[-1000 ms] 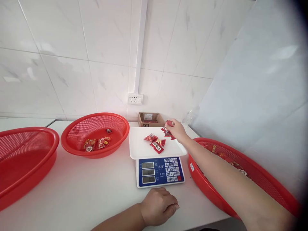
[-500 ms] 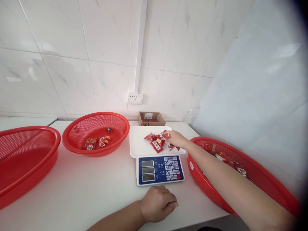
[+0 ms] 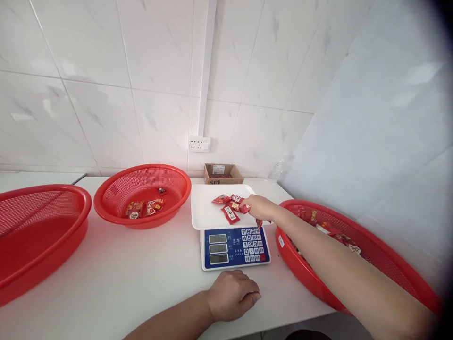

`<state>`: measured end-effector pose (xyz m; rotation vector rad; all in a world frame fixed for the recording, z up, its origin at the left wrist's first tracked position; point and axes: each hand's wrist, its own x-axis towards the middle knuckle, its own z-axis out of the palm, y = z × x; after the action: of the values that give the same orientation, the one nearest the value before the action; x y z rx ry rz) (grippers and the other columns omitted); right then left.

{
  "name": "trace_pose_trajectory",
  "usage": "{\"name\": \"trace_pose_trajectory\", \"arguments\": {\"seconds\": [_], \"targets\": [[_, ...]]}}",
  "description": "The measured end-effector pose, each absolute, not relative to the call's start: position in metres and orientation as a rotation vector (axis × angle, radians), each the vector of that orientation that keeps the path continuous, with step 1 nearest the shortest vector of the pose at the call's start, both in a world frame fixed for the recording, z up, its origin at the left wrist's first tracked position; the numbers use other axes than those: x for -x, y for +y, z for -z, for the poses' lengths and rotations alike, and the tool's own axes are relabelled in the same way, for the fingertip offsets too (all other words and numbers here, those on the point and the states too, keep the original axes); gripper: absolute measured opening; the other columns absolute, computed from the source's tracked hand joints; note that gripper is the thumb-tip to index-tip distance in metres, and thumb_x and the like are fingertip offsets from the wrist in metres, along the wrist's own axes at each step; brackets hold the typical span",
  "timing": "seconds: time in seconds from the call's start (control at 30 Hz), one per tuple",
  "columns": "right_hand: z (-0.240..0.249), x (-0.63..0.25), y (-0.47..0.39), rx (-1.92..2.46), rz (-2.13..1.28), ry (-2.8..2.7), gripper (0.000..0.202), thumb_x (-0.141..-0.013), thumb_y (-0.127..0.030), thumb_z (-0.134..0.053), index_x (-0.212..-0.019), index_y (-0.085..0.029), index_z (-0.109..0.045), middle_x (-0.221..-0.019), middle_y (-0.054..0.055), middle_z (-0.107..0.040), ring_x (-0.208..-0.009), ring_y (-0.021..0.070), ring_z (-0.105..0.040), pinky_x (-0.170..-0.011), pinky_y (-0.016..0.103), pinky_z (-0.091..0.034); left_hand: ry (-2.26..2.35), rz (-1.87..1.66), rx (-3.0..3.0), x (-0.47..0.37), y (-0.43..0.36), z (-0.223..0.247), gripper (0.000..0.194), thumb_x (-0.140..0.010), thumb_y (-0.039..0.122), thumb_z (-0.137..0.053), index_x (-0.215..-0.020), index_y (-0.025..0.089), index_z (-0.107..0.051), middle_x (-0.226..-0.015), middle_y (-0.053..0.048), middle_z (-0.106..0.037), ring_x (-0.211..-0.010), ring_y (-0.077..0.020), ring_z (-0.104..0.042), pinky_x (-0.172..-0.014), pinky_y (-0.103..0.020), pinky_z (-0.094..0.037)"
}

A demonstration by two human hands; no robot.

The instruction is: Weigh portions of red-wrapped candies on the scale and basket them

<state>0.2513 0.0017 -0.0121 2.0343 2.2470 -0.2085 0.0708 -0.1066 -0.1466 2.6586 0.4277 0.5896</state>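
Note:
My right hand (image 3: pixel 261 208) is over the right side of the white weighing tray (image 3: pixel 203 215), its fingers closed on a small red snack packet (image 3: pixel 245 208). Another red packet (image 3: pixel 259 223) shows below that hand at the tray's front edge; whether the hand grips it too is unclear. Beside the fingertips, several red packets (image 3: pixel 230 215) lie loosely grouped on the tray. The tray tops a blue-fronted digital scale (image 3: pixel 235 248) with a keypad and three displays. My left hand (image 3: pixel 233 295) rests on the white table in front of the scale, curled into a loose fist holding nothing.
On the right, a red basket (image 3: pixel 297 255) full of packets is partly covered by my right arm. A round red basket (image 3: pixel 141 224) with several packets stands left of the scale, another red basket (image 3: pixel 42 264) farther left. An open cardboard box (image 3: pixel 224 181) sits behind the tray.
My right hand has shifted slightly right and down over the tray. The packet under it has moved toward the tray's front edge. My left hand has stayed almost still.

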Motion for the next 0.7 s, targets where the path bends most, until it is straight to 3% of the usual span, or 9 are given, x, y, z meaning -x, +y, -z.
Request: {"name": "trace_pose_trajectory", "arguments": {"seconds": [0.27,0.47,0.6,0.7], "targets": [[0.004,-0.270,-0.050,-2.529,0.121,2.425,0.036,-0.074,-0.015,-0.051,-0.106,-0.026,-0.065,-0.108,0.004,-0.065,-0.092,0.0193,-0.062,-0.077,0.026,-0.047,0.421,-0.564,-2.643,-0.070,-0.106,0.150,0.026,-0.091,0.031,-0.038,-0.094,0.021,-0.062,-0.082,-0.002,-0.067,-0.077,-0.0142,-0.061,-0.070,-0.023,-0.043],[0.018,-0.320,-0.099,-2.898,0.180,2.201,0.033,-0.075,-0.034,-0.052,-0.104,-0.025,-0.063,-0.111,0.004,-0.064,-0.100,0.0269,-0.060,-0.084,0.040,-0.048,0.412,-0.548,-2.631,-0.071,-0.106,0.150,0.026,-0.091,0.031,-0.039,-0.095,0.020,-0.062,-0.084,-0.003,-0.068,-0.078,-0.0140,-0.062,-0.071,-0.023,-0.043],[0.026,-0.354,-0.121,-3.047,0.231,1.967,0.033,-0.073,-0.039,-0.053,-0.103,-0.029,-0.062,-0.110,0.005,-0.065,-0.096,0.0312,-0.062,-0.078,0.043,-0.050,0.410,-0.536,-2.628,-0.071,-0.106,0.151,0.026,-0.090,0.031,-0.039,-0.094,0.021,-0.062,-0.084,-0.003,-0.068,-0.079,-0.0145,-0.062,-0.070,-0.023,-0.044],[0.032,-0.370,-0.129,-3.025,0.068,1.941,0.030,-0.071,-0.036,-0.054,-0.099,-0.031,-0.062,-0.111,0.005,-0.064,-0.094,0.0345,-0.061,-0.074,0.046,-0.050,0.405,-0.541,-2.627,-0.071,-0.106,0.151,0.026,-0.090,0.031,-0.039,-0.094,0.021,-0.062,-0.083,-0.003,-0.068,-0.078,-0.0144,-0.062,-0.070,-0.023,-0.044]]}}
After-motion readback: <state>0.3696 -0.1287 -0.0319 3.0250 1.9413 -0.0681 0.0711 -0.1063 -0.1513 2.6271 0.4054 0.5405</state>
